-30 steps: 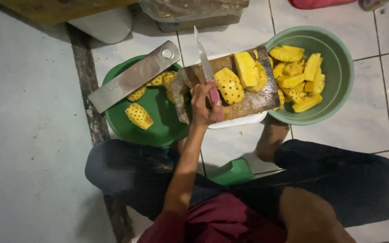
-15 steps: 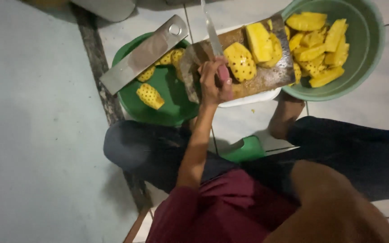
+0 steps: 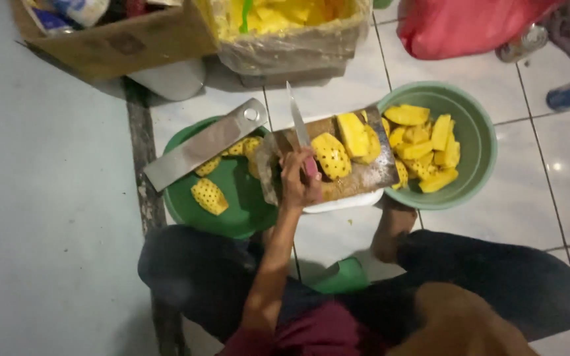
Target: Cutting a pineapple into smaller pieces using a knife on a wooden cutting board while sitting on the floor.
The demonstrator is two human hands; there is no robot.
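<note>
Left hand (image 3: 296,186) in closed grip round pink handle of knife (image 3: 300,135), blade pointing away; peeled pineapple chunk (image 3: 330,156) lay just right of blade on wooden cutting board (image 3: 364,179); right hand out of view; pale green bowl (image 3: 479,142) of pineapple pieces touched board's right edge.

Left hand (image 3: 296,183) outstretched, fingers (image 3: 290,173) curled closed; right arm hidden.

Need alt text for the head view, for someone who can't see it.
A left hand grips a pink-handled knife over a wooden cutting board holding peeled pineapple. Green bowls flank the board; the right hand is out of view.
</note>
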